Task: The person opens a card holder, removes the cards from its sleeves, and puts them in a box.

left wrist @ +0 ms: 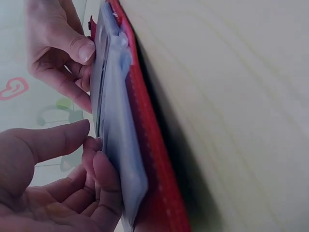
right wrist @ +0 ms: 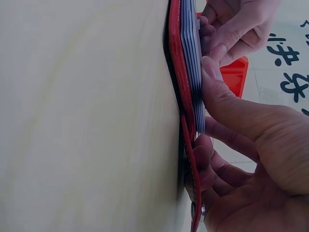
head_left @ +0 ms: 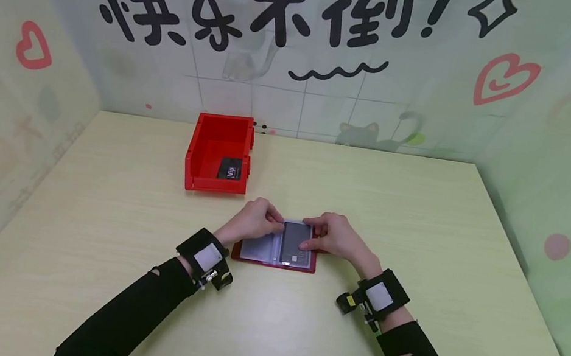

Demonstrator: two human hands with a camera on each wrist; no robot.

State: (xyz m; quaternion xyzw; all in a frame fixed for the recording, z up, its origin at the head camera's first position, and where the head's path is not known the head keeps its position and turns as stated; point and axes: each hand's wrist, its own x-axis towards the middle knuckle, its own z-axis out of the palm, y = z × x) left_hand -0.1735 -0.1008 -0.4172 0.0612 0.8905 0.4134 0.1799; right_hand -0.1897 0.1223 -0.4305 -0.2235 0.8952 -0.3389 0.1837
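Observation:
A red card holder (head_left: 313, 262) lies spread open on the table, with clear plastic sleeves (left wrist: 126, 145) inside. A dark grey card (head_left: 290, 246) shows in the right-hand page. At the upper edge near the fold, my left hand (head_left: 256, 220) has its thumb and fingertips drawn together on the edge of a sleeve. My right hand (head_left: 339, 236) grips the holder's right side; its thumb (right wrist: 212, 70) lies on the card page, and curled fingers (right wrist: 205, 157) reach round the red cover. The stacked sleeve edges show from the side in the right wrist view.
A red plastic bin (head_left: 215, 183) stands beyond my left hand, with a black card (head_left: 230, 168) marked "Vip" inside. The pale wooden table (head_left: 262, 334) meets a printed backdrop (head_left: 274, 102) at its far edge and sides.

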